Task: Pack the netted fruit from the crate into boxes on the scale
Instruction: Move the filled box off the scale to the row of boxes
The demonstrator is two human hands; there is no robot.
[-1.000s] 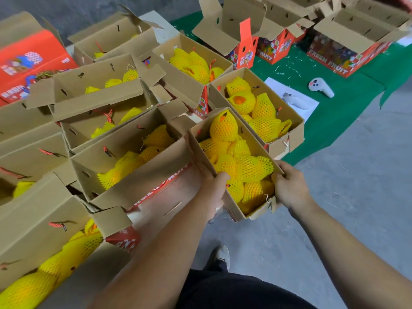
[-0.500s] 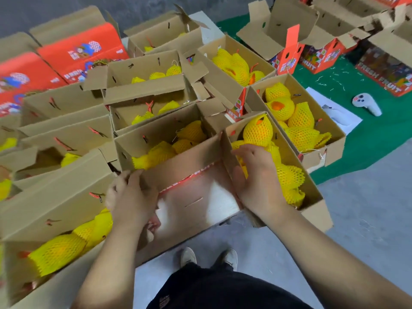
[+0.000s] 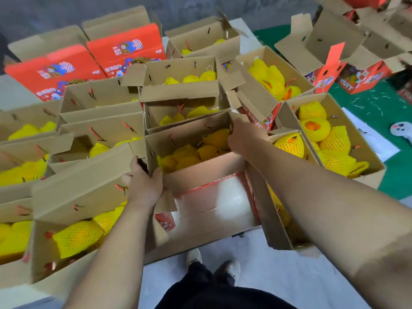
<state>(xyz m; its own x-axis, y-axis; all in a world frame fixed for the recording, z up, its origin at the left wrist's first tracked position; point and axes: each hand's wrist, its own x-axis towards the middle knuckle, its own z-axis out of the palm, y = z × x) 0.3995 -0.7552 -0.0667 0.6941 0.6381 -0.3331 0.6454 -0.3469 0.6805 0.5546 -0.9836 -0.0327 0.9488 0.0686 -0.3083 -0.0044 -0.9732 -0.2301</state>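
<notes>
At the centre of the frame an open cardboard box [image 3: 196, 150] holds netted fruit [image 3: 200, 151] in yellow foam sleeves. The left hand [image 3: 143, 185] grips the box's lower-left corner, fingers curled over the wall. The right hand [image 3: 244, 136] grasps the box's right end wall at its upper-right corner. More open boxes of yellow-netted fruit crowd all around. Closed red boxes [image 3: 89, 56] sit at upper left; green matting [image 3: 379, 103] lies at right.
</notes>
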